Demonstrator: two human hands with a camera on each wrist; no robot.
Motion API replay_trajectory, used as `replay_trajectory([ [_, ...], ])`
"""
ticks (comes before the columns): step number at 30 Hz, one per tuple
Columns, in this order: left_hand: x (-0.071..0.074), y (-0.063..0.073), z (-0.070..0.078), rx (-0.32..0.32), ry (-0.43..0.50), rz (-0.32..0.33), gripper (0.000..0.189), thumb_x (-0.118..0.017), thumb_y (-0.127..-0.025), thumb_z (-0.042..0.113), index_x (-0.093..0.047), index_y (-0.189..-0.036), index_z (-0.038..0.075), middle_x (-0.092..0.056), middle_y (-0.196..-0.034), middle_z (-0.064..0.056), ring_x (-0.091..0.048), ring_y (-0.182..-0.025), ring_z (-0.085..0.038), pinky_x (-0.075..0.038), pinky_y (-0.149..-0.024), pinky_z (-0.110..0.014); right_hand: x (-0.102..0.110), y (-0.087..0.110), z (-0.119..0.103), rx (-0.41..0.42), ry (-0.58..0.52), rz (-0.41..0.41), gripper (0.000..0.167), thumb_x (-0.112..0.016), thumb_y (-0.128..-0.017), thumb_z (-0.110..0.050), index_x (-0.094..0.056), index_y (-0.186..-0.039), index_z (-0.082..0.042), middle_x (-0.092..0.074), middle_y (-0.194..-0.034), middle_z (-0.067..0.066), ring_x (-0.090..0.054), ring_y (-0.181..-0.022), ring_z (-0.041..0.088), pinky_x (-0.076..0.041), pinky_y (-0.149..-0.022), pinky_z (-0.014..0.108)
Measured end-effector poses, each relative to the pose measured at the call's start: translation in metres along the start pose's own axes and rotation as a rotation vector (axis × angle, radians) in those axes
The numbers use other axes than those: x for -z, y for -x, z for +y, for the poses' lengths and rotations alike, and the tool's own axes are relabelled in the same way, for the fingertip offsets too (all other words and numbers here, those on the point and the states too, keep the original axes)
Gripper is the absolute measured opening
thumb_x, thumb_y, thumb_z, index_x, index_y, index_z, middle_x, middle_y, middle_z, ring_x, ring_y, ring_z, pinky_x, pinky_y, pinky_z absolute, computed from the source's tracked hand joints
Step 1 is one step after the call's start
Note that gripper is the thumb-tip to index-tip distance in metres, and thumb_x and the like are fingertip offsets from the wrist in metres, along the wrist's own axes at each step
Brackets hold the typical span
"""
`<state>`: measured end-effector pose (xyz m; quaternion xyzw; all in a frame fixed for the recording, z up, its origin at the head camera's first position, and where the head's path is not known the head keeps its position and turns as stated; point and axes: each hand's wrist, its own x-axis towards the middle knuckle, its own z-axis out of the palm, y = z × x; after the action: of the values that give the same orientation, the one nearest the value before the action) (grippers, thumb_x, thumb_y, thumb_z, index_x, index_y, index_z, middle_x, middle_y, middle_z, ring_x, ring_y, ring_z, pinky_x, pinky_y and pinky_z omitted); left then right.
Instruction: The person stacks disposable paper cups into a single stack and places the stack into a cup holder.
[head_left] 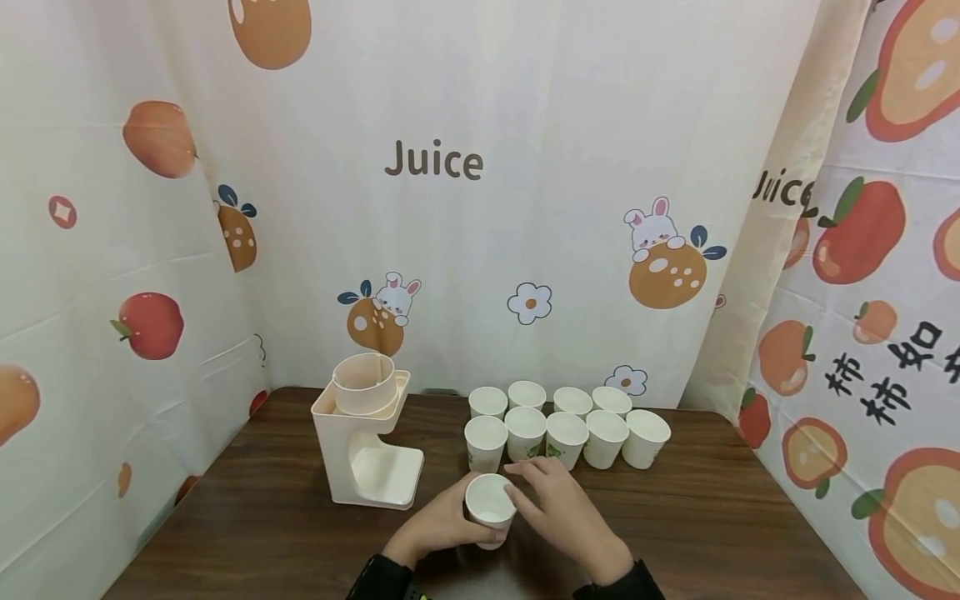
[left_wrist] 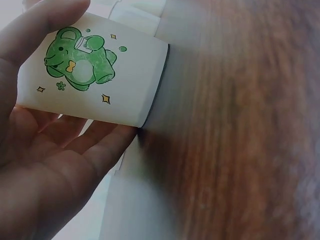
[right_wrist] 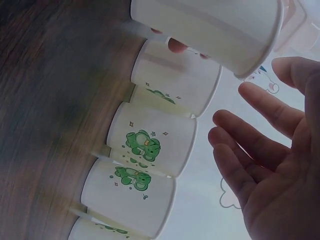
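Observation:
My left hand grips a white paper cup upright at the front middle of the table, thumb on one side and fingers round the other. In the left wrist view the cup's side carries a green cartoon bear, and its base is close to the wood. To the right of this cup is my right hand, fingers spread and loosely bent, holding nothing. Its thumb and forefinger are near the cup's rim in the right wrist view. Behind both hands stand several more paper cups in two rows, mouths up.
A cream plastic stand with a round open holder on top and a flat base plate is on the left of the dark wooden table. Fruit-printed curtains hang behind the table and at both sides.

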<state>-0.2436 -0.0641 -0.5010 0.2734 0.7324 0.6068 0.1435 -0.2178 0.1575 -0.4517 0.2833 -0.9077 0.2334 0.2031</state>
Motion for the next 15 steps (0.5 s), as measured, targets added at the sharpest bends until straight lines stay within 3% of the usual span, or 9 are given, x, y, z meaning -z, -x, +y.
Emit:
replay_trajectory([
  [8, 0.002, 0.002, -0.001, 0.000, -0.003, -0.005, 0.068, -0.084, -0.080, 0.017, -0.048, -0.136, 0.007, -0.062, -0.119, -0.002, -0.059, -0.110, -0.021, -0.045, -0.092, -0.040, -0.003, -0.001, 0.006, -0.007, 0.013, 0.013, 0.024, -0.072, -0.095, -0.024, -0.070, -0.117, -0.015, -0.065, -0.115, -0.001, -0.058, -0.109, 0.019, -0.053, -0.084, 0.039],
  [15, 0.001, 0.001, 0.001, 0.007, -0.008, 0.000, 0.070, -0.085, -0.079, 0.016, -0.047, -0.137, 0.007, -0.062, -0.119, -0.002, -0.059, -0.110, -0.021, -0.045, -0.092, -0.041, 0.000, -0.010, 0.014, 0.005, 0.012, 0.046, 0.027, -0.075, -0.092, -0.020, -0.069, -0.117, -0.012, -0.066, -0.112, 0.004, -0.059, -0.108, 0.022, -0.053, -0.084, 0.041],
])
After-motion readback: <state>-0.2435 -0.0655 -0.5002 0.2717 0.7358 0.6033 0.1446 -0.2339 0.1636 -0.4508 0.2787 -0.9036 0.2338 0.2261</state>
